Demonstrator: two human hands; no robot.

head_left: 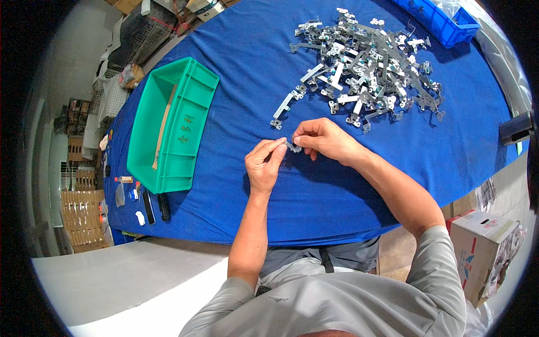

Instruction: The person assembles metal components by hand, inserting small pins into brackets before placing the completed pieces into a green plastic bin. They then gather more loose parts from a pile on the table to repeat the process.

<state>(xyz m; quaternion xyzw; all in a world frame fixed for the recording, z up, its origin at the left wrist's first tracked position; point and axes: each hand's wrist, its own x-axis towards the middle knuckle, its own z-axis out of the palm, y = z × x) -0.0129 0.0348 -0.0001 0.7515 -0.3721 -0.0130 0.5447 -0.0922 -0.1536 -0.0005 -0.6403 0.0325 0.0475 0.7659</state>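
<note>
Between my hands, over the blue cloth, is a small silvery metal bracket, mostly hidden by the fingers. My left hand pinches its left end between thumb and forefinger. Close by on the right, my right hand is closed at the other end, thumb against fingertips. Just beyond them a loose metal bracket lies slanted on the cloth. It sits at the near left edge of a large heap of similar metal brackets, some with small green parts.
A green plastic bin with a strip of cardboard inside stands at the left. At the far right is a blue plastic crate. Black-handled tools and small items lie at the blue-clothed table's left edge. A cardboard box stands beyond its right side.
</note>
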